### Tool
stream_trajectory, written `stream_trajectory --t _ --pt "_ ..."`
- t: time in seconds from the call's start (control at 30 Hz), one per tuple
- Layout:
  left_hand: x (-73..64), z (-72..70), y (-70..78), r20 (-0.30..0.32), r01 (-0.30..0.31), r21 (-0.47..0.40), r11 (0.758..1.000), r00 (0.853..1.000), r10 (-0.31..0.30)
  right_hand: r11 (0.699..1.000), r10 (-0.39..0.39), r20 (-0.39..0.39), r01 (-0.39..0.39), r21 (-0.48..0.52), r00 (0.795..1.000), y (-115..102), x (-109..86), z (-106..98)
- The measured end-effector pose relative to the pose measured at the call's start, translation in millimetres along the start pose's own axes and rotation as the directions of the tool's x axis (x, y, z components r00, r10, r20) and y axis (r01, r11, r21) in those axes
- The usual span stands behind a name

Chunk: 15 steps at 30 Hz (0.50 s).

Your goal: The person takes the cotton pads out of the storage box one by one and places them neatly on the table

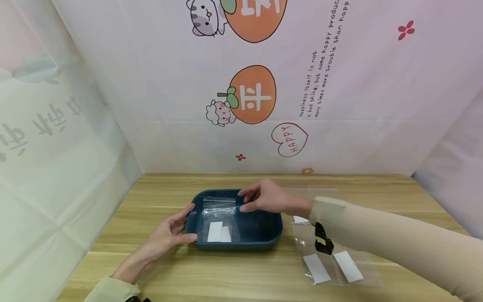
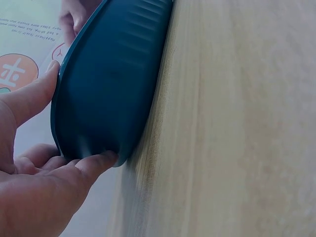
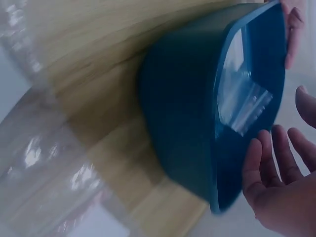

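Note:
A dark blue plastic bin [image 1: 256,246] stands on the wooden table. Inside its left half lies a clear zip bag [image 1: 219,212] with white pieces [image 1: 215,231] in it. My left hand [image 1: 162,235] holds the bin's left end; in the left wrist view the thumb [image 2: 37,96] is at the rim and the other fingers lie along the outer wall. Above the bin's back right part hovers my right hand [image 1: 268,197], its fingers loosely bent with nothing between them. The right wrist view shows those fingers [image 3: 281,153] close over the rim.
Several clear bags [image 1: 302,243] with white pieces [image 1: 316,268] lie on the table right of the bin, partly under the right sleeve [image 1: 377,226]. A printed cloth [image 1: 170,84] hangs behind the table [image 1: 158,197] and along its sides.

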State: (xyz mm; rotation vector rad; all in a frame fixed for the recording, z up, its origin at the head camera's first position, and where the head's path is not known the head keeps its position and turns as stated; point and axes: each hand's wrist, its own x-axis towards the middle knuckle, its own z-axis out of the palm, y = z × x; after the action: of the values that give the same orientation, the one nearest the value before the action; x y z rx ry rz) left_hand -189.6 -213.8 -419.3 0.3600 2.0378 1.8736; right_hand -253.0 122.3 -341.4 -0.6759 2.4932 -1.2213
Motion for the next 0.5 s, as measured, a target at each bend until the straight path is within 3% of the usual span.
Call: stream_trajectory --t 0.27,0.5 --pt "0.1 0.0 0.8 0.002 0.0 -0.001 1.0 1.0 0.0 0.998 0.044 0.022 -0.045 0.047 0.999 7 18.8 34" --pt "0.5 0.2 2.0 0.003 -0.001 -0.006 1.0 1.0 0.001 0.994 0.104 0.031 -0.104 0.013 0.994 13 23.5 56"
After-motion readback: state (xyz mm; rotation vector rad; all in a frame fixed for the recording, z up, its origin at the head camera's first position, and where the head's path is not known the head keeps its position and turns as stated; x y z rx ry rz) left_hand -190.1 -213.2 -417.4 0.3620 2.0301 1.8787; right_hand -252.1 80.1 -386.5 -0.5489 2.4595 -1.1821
